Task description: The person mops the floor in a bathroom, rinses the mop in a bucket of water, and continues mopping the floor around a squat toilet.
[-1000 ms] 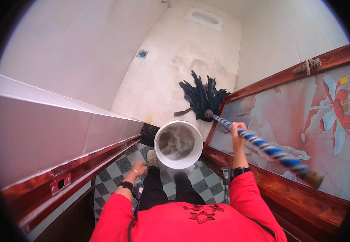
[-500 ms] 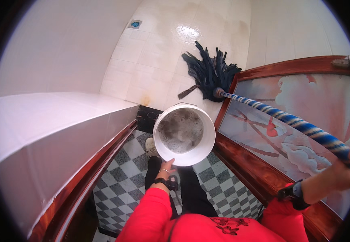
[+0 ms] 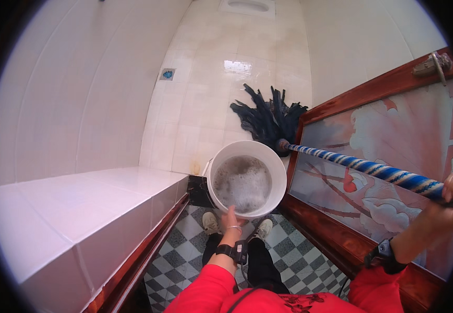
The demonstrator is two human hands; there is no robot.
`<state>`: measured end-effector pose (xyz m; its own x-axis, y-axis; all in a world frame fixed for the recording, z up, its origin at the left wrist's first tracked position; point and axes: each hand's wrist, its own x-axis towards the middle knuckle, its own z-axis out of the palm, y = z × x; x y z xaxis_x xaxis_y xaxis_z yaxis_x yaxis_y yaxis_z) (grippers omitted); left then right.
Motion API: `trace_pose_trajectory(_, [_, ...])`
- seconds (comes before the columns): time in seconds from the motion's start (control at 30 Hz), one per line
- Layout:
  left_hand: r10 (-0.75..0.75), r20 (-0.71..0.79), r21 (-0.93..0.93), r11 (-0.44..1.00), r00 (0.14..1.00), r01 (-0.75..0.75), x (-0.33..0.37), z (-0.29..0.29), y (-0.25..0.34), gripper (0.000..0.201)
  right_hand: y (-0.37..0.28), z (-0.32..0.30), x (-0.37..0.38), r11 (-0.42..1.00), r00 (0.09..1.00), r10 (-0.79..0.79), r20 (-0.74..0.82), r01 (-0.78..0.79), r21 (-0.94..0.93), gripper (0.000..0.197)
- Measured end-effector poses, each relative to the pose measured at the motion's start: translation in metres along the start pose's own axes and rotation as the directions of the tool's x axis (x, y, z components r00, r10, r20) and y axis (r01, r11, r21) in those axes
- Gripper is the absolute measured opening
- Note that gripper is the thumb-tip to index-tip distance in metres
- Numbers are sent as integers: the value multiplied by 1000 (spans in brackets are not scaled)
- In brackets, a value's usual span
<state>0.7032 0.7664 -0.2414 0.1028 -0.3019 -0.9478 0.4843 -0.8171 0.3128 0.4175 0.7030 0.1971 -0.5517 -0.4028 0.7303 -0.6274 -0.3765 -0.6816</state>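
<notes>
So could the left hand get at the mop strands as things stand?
Probably not easily: the left hand is at the near side of the white bucket, which stands between it and the mop strands.

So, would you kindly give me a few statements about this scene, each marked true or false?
1. The left hand holds the near rim of the white bucket. True.
2. The dark mop head is inside the bucket. False: it lies on the pale tiled floor.
3. The right hand grips the striped mop handle. True.
4. The bucket is empty. False: it holds murky, foamy liquid.
5. The shoes stand on plain flooring. False: the floor there is checked.
</notes>
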Motion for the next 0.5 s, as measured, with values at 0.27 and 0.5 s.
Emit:
trace_pose_trajectory(0.27, [161,15,274,949,987,-159,30,114,88,68,18,-5,25,1000,999,0,-53,-1,-18,34])
trace_pose_trajectory(0.5, [140,61,36,989,988,-142,94,189,166,74,45,-90,23,730,972,-217,91,223,-646,11])
